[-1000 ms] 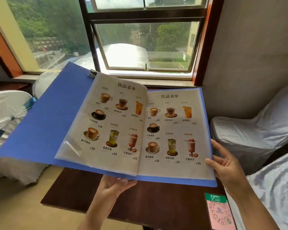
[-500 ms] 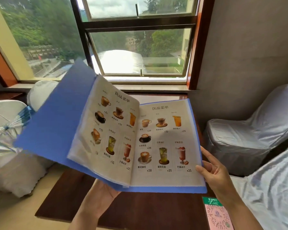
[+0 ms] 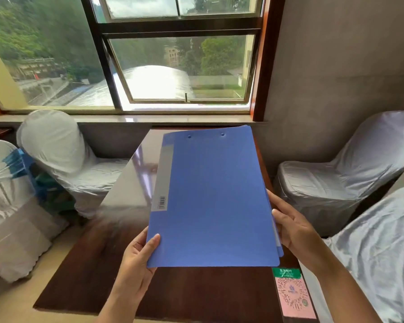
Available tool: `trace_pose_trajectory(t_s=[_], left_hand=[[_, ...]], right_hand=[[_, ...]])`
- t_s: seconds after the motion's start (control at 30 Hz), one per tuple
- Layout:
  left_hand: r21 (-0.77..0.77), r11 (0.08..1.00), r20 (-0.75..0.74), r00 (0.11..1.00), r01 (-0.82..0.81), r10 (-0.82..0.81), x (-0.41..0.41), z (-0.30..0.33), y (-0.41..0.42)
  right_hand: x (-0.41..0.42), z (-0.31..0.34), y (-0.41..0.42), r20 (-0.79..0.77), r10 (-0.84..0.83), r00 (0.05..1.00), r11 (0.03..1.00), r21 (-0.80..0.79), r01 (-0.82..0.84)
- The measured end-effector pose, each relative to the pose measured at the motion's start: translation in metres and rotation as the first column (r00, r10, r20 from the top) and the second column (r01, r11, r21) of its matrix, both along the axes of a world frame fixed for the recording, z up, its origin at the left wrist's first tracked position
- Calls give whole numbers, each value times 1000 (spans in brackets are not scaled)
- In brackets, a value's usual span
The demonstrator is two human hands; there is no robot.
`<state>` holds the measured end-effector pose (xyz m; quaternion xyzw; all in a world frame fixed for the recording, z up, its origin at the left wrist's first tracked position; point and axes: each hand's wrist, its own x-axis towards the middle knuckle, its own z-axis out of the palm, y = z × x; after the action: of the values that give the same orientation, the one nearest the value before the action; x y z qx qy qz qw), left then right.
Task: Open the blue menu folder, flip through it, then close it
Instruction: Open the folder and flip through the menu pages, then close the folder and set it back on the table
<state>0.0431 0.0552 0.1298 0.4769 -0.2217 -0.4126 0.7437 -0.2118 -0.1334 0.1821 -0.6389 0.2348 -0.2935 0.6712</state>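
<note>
The blue menu folder (image 3: 215, 201) is closed, its cover facing me, with a grey spine strip and a barcode label along its left side. I hold it tilted above the dark wooden table (image 3: 98, 264). My left hand (image 3: 138, 259) grips its lower left corner, thumb on the cover. My right hand (image 3: 294, 227) holds the right edge, fingers along the side where the page edges show. The menu pages are hidden inside.
A pink and green QR code sign (image 3: 292, 294) lies on the table's near right corner. Chairs in white covers stand at the left (image 3: 56, 155) and right (image 3: 341, 173). Behind the table is a window sill (image 3: 149, 117) and a grey wall.
The folder was open with drink menu pages showing. The left cover swung over to the right and the folder is closed now, with my left hand moved to its lower left corner.
</note>
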Motion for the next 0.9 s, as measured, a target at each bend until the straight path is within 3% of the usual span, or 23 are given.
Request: trace_pose_trajectory(t_s=[0.17,0.27,0.47,0.67,0.9], left_hand=[[5,1000,72,997,-25,24,-5,8,-5],[31,998,127,990,55,-58,0,14,-6],[235,964,215,960,126,-178,6,10,-12],[406,909,192,964,91,-182,-7,-52,-21],[589,808,194,967,19,-165,-20,-135,-34]], right_hand=[[-7,5,0,-84,-43,996,992,-123,32],[-9,3,-1,-80,-106,991,986,-136,94],[-17,-13,-14,-260,-154,953,981,-158,115],[-18,-77,-14,-515,-252,820,959,-249,138],[-9,-166,-9,-731,-283,621,940,-340,28]])
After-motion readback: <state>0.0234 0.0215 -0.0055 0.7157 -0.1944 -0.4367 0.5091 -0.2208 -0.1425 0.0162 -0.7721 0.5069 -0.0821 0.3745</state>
